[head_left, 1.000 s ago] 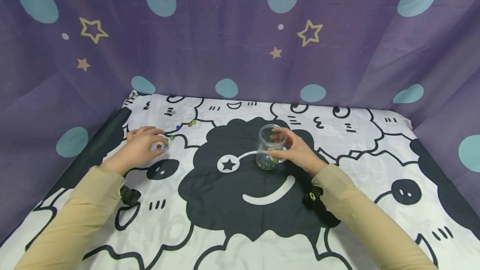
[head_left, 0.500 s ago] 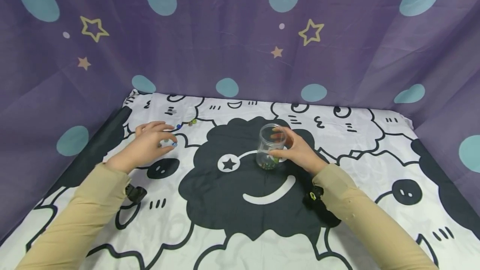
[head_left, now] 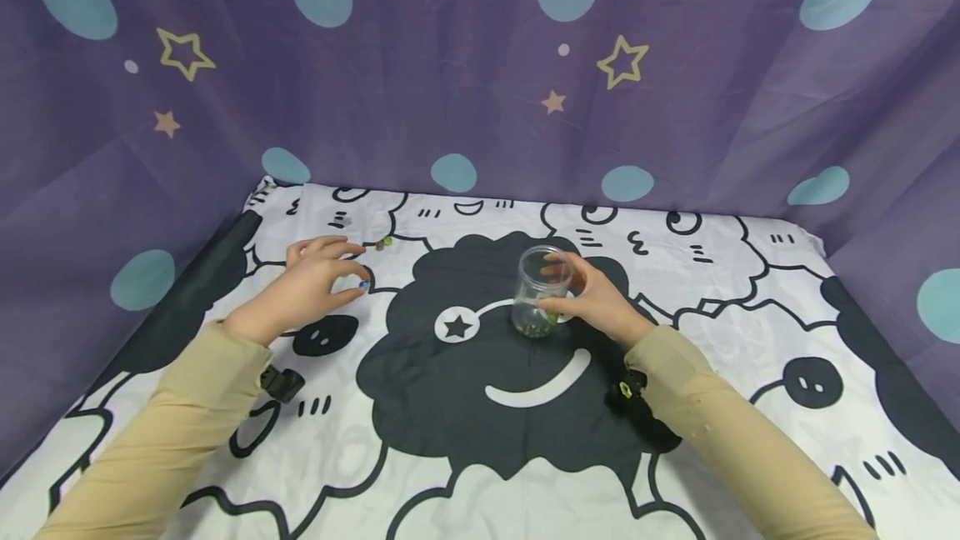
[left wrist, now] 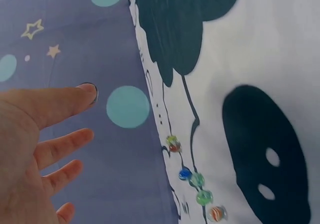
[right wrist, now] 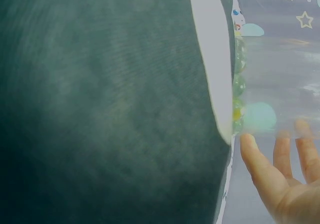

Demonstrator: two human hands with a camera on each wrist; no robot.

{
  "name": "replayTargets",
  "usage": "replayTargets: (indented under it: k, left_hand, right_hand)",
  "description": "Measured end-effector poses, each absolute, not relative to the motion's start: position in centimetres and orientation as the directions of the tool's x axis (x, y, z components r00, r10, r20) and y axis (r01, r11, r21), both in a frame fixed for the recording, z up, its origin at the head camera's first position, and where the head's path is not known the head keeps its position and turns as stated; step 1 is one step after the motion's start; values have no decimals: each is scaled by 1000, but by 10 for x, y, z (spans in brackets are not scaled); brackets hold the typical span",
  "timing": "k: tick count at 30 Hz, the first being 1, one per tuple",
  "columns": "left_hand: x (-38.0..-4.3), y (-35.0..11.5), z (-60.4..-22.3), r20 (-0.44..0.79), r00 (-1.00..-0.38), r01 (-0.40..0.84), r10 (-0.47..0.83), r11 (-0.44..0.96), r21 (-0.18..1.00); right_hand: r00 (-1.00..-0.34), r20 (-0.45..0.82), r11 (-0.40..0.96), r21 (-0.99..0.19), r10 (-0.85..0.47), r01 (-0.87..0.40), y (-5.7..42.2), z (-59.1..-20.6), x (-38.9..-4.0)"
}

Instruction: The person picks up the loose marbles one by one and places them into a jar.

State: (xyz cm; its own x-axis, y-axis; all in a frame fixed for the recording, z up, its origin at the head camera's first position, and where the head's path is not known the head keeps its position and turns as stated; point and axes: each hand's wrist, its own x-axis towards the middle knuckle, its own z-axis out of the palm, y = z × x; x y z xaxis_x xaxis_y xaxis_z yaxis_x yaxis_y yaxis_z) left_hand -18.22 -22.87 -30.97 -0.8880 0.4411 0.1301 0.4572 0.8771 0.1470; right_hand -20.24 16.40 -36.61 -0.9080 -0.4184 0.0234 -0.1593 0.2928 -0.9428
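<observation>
My left hand [head_left: 311, 283] is over the left part of the cloth, thumb and forefinger pinching a small clear-and-blue marble [head_left: 364, 284]. In the left wrist view the thumb mostly hides this marble; the other fingers are spread apart. My right hand [head_left: 596, 302] grips a clear jar [head_left: 529, 294] around its right side, the jar standing upright with its mouth uncovered. Several marbles [right wrist: 239, 86] lie at the bottom of the jar. On the cloth, in the left wrist view, are a blue marble [left wrist: 185, 174], green marbles [left wrist: 204, 197], an orange-striped marble [left wrist: 217, 213] and yellow-and-red marbles [left wrist: 173, 143].
A white cloth [head_left: 420, 473] with black cartoon sheep covers the table. Purple curtains [head_left: 480, 65] with stars and teal spots rise along the back and both sides. A black wrist camera [head_left: 282, 384] sits below my left cuff.
My left hand has moved right toward the jar with the marble between its fingertips, passing in front of the blue marble on the cloth. My right hand and the jar stay put.
</observation>
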Motion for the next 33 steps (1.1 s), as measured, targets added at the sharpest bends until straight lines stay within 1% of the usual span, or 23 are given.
replayTargets:
  k: [8, 13, 24, 33]
  left_hand:
    - [-181, -214, -305, 148, -864, 498, 481, 858, 127]
    - [-185, -202, -306, 184, -848, 524, 497, 840, 141]
    - [-190, -174, -303, 203, -817, 571, 540, 806, 156]
    - [-195, -155, -297, 232, -781, 620, 580, 765, 177]
  right_hand:
    - [-908, 22, 288, -945, -418, -156, 164, -367, -201]
    - [-911, 29, 288, -944, -412, -160, 164, -367, -201]
    - [-910, 13, 283, -949, -414, -143, 161, -370, -199]
    - [-911, 23, 299, -941, -412, -158, 163, -364, -201]
